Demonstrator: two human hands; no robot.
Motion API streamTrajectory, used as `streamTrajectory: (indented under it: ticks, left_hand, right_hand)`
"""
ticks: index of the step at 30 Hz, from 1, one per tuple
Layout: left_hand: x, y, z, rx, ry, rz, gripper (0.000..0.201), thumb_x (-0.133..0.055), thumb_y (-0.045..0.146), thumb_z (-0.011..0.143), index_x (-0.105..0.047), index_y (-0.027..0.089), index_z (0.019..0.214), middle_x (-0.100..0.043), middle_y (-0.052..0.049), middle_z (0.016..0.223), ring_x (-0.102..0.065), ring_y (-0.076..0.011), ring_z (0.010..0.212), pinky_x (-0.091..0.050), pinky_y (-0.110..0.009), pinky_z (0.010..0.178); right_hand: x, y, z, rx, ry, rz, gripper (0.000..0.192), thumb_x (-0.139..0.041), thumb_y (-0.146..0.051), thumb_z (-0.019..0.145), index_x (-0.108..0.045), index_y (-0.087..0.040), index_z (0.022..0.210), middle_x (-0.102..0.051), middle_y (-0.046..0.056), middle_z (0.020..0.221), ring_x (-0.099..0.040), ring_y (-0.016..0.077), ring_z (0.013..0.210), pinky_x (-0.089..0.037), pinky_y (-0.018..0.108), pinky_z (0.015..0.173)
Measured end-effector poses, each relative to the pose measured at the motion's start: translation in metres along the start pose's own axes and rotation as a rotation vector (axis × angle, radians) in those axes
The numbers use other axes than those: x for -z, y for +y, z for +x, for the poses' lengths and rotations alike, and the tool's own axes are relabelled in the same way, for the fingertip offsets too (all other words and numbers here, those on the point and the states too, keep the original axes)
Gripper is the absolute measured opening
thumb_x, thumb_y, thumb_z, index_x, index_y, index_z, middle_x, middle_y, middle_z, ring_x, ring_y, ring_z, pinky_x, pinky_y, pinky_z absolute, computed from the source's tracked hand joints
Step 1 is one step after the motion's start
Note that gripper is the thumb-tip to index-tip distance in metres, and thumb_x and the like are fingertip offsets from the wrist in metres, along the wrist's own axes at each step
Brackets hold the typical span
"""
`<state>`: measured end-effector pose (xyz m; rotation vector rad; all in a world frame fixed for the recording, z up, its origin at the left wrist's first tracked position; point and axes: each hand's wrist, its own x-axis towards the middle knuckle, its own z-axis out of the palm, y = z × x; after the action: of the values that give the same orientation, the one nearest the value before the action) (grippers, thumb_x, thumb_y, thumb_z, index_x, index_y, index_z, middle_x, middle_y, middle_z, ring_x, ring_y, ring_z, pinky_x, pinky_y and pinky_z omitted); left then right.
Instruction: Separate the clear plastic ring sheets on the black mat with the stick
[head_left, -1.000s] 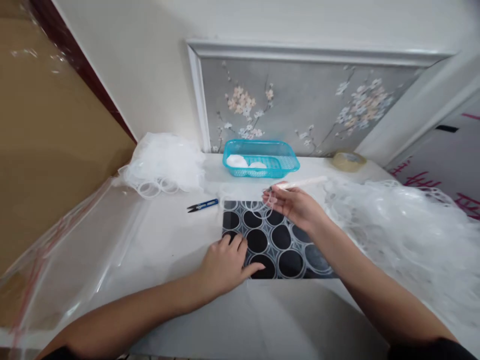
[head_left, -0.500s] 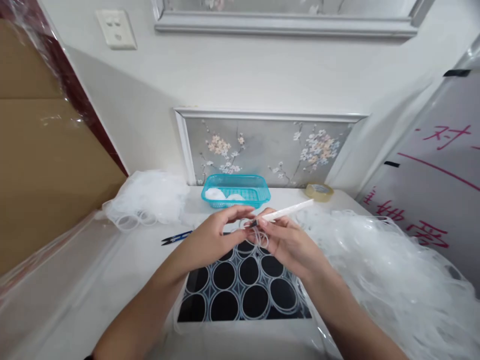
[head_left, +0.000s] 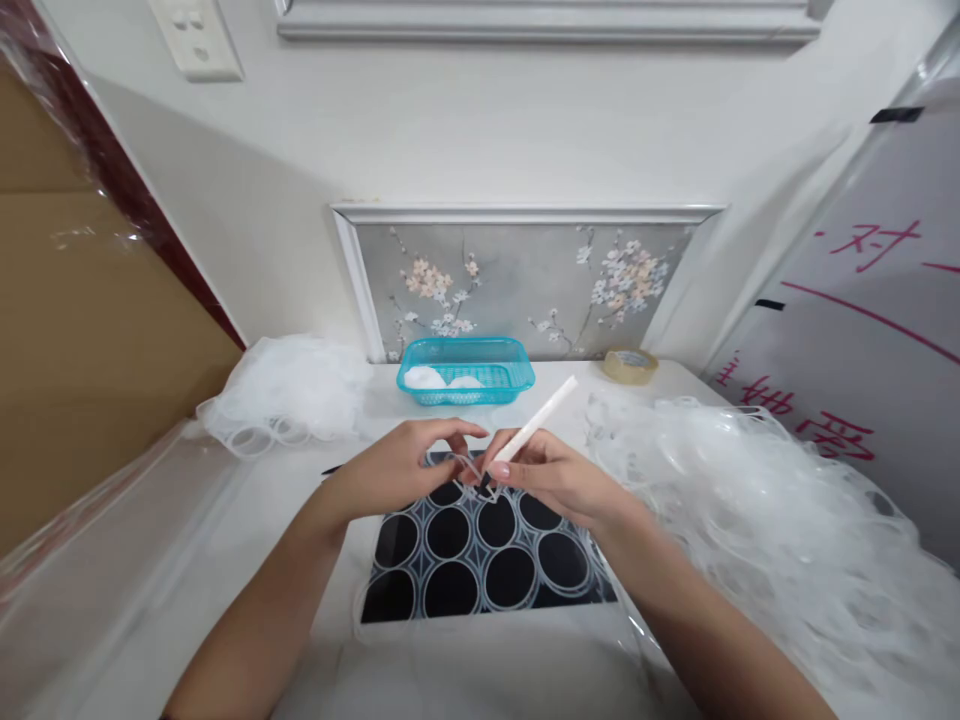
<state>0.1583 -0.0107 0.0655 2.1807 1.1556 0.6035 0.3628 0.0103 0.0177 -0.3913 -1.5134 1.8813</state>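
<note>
My left hand [head_left: 397,465] and my right hand [head_left: 547,478] meet above the far edge of a black mat [head_left: 480,550] printed with white-ringed circles. Several clear plastic rings lie on the mat's circles. My right hand grips a thin white stick tool [head_left: 536,430] that slants up to the right, its dark tip pointing down at a clear plastic ring [head_left: 466,468]. My left hand pinches that ring between thumb and fingers, right at the tool's tip.
A teal basket [head_left: 465,368] with white pads stands by the wall. A heap of clear rings [head_left: 289,395] lies at the left, a larger tangle [head_left: 757,500] at the right. A tape roll [head_left: 630,365] sits at the back right. Plastic sheeting covers the left side.
My left hand left the mat and rose to meet my right hand at the ring. The white tool tilted steeper, tip down. The camera tipped upward.
</note>
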Motion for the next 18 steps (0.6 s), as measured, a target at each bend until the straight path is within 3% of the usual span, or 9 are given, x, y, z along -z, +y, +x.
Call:
streamTrajectory:
  ticks: [2,4,6,8,11,14,18]
  left_hand:
    - [-0.005,0.001,0.002,-0.030,-0.059,-0.048,0.039,-0.045,0.011,0.082,-0.062,0.023,0.114,-0.067,0.000,0.086,-0.063,-0.0142,0.076,-0.049,-0.025,0.068]
    - [-0.010,0.001,0.005,-0.065,-0.103,-0.069,0.032,-0.043,0.008,0.079,-0.065,0.020,0.099,-0.065,0.000,0.078,-0.060,-0.0130,0.070,-0.048,-0.023,0.063]
    - [-0.013,-0.002,0.007,-0.102,-0.121,-0.033,0.022,-0.044,0.007,0.074,-0.063,0.017,0.079,-0.062,0.000,0.075,-0.058,-0.0129,0.069,-0.046,-0.023,0.063]
    - [-0.012,-0.005,0.008,-0.113,-0.114,0.009,0.018,-0.045,0.008,0.072,-0.061,0.016,0.072,-0.062,-0.002,0.078,-0.058,-0.0138,0.073,-0.046,-0.024,0.067]
    - [-0.006,-0.011,0.006,-0.070,-0.107,-0.028,0.030,-0.045,0.009,0.077,-0.065,0.018,0.097,-0.064,-0.002,0.086,-0.060,-0.0146,0.081,-0.047,-0.026,0.075]
    - [0.001,-0.015,0.003,-0.041,-0.170,-0.060,0.054,-0.049,0.010,0.079,-0.051,0.023,0.131,-0.063,0.000,0.090,-0.061,-0.0145,0.081,-0.048,-0.027,0.075]
    - [0.011,-0.013,-0.002,-0.072,-0.305,-0.090,0.055,-0.057,0.012,0.081,-0.049,0.025,0.134,-0.064,-0.001,0.094,-0.061,-0.0157,0.084,-0.048,-0.026,0.075]
  right_hand:
    - [-0.004,0.004,0.002,0.007,-0.041,0.022,0.013,-0.072,-0.032,0.078,-0.067,-0.020,0.081,-0.070,0.002,0.082,-0.064,0.0140,0.084,-0.046,0.030,0.084]
    - [-0.007,0.006,0.003,-0.003,-0.110,0.023,0.011,-0.071,-0.030,0.079,-0.067,-0.019,0.082,-0.071,0.002,0.082,-0.065,0.0138,0.084,-0.046,0.031,0.085]
    - [-0.007,0.007,0.003,-0.032,-0.162,0.004,0.011,-0.070,-0.028,0.080,-0.066,-0.019,0.083,-0.071,0.003,0.081,-0.065,0.0132,0.082,-0.047,0.029,0.079]
    - [-0.006,0.008,0.002,-0.055,-0.176,-0.014,0.011,-0.070,-0.027,0.079,-0.066,-0.018,0.083,-0.071,0.002,0.080,-0.065,0.0123,0.079,-0.048,0.026,0.073]
    - [-0.005,0.010,0.001,-0.050,-0.162,-0.018,0.010,-0.070,-0.027,0.079,-0.067,-0.018,0.083,-0.070,0.001,0.077,-0.065,0.0113,0.076,-0.048,0.026,0.073]
    - [-0.004,0.015,0.002,-0.056,-0.132,0.034,0.013,-0.072,-0.030,0.077,-0.066,-0.019,0.082,-0.069,0.000,0.073,-0.064,0.0111,0.071,-0.047,0.025,0.068]
    - [-0.002,0.018,0.002,-0.038,-0.142,0.064,0.015,-0.074,-0.032,0.075,-0.066,-0.020,0.081,-0.069,0.000,0.072,-0.063,0.0115,0.069,-0.045,0.024,0.063]
